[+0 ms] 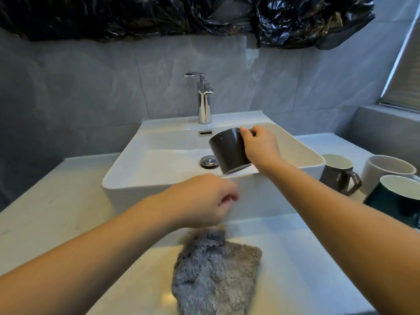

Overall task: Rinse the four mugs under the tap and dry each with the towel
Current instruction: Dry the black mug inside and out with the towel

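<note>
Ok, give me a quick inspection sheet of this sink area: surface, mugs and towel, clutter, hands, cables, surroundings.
Surface: pale countertop carrying a white basin; tap shows no water running.
Job's things: dark grey mug held tilted over the basin, mouth down towards the camera; grey handled mug, white mug and dark green mug upright on the counter to the right; grey towel lying on the counter in front of the basin.
Clutter: nothing seen.
Hands: right hand grips the tilted mug; left hand hangs loosely curled above the towel, holding nothing.
Cables: nothing seen.
Surroundings: grey tiled wall; black plastic sheeting above; window blind at right.
</note>
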Tool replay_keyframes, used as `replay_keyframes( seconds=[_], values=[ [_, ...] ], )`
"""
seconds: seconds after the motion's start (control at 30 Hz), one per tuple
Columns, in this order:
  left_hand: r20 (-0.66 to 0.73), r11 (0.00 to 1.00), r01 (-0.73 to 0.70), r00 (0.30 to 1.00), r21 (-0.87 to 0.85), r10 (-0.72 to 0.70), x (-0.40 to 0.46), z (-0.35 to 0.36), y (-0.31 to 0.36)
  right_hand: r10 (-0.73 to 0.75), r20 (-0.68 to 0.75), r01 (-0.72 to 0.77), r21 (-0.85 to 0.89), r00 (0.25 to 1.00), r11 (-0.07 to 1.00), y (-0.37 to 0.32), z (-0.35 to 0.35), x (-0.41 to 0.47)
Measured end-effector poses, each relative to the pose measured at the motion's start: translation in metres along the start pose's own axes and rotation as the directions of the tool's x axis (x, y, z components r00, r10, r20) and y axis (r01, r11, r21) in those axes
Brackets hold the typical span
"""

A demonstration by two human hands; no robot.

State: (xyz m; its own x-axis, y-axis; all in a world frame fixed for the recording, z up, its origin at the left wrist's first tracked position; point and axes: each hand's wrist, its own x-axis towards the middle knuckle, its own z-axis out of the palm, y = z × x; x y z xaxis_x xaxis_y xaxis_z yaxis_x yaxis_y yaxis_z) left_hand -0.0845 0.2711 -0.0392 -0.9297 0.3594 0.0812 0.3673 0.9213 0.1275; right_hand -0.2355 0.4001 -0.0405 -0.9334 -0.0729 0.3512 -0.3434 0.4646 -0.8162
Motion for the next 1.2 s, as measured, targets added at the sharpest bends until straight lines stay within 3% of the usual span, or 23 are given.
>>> replay_keyframes(
  seconds=[0.07,0.17,0.33,0.53,0.6,0.67,0.73,0.8,0.87,0.93,1.0,1.07,1.17,1.2],
  values=[
    [0.152,0.993,0.076,0.984,0.090,-0.089,-0.002,0.012,0.005,-0.009,0.002,0.009,0.011,1.000,1.000,-0.001,0.000,-0.006],
    [0.236,0.965,0.140,0.953,0.220,-0.192,-0.004,0.025,0.012,-0.020,-0.014,0.020,0.022,1.000,1.000,0.000,0.001,-0.011],
    [0.155,0.895,0.078,0.975,0.440,-0.161,-0.006,0.032,0.028,-0.021,-0.029,0.023,0.054,0.999,0.998,0.001,0.000,-0.012],
    [0.112,0.868,0.116,0.975,0.484,-0.193,-0.005,0.022,0.032,-0.102,-0.003,0.101,0.116,0.995,0.988,-0.001,-0.003,-0.016],
    [0.043,0.913,0.231,0.965,0.337,-0.260,-0.005,0.019,0.029,-0.125,0.002,0.123,0.148,0.992,0.981,-0.001,-0.004,-0.017],
    [-0.025,0.917,0.395,0.919,0.054,-0.394,-0.003,0.014,0.023,-0.141,-0.004,0.140,0.173,0.990,0.975,-0.001,-0.005,-0.017],
    [-0.068,0.810,0.491,0.841,-0.321,-0.537,-0.001,0.004,0.019,-0.149,-0.018,0.150,0.186,0.989,0.971,-0.001,-0.006,-0.018],
    [-0.052,0.569,0.445,0.755,-0.692,-0.654,0.001,-0.011,0.023,-0.149,-0.034,0.153,0.205,0.988,0.967,0.000,-0.006,-0.017],
    [0.025,0.261,0.316,0.678,-0.912,-0.734,0.005,-0.028,0.030,-0.145,-0.036,0.149,0.221,0.989,0.964,0.000,-0.006,-0.016],
    [0.123,-0.014,0.173,0.639,-0.985,-0.760,0.008,-0.046,0.032,-0.140,-0.036,0.144,0.241,0.990,0.960,0.000,-0.005,-0.016],
    [0.143,-0.154,0.032,0.591,-0.988,-0.794,0.013,-0.059,0.022,-0.131,-0.036,0.136,0.287,0.991,0.948,0.001,-0.005,-0.016],
    [0.088,-0.137,-0.072,0.468,-0.988,-0.879,0.017,-0.069,0.003,-0.110,-0.023,0.111,0.374,0.994,0.921,0.003,-0.006,-0.015],
    [-0.117,0.096,-0.095,0.243,-0.991,-0.963,0.020,-0.081,-0.022,-0.049,0.008,0.037,0.536,0.999,0.844,0.001,-0.009,-0.012],
    [-0.176,0.156,-0.112,0.198,-0.981,-0.964,0.023,-0.080,-0.028,-0.037,0.022,0.017,0.573,0.999,0.820,0.000,-0.010,-0.011]
  ],
)
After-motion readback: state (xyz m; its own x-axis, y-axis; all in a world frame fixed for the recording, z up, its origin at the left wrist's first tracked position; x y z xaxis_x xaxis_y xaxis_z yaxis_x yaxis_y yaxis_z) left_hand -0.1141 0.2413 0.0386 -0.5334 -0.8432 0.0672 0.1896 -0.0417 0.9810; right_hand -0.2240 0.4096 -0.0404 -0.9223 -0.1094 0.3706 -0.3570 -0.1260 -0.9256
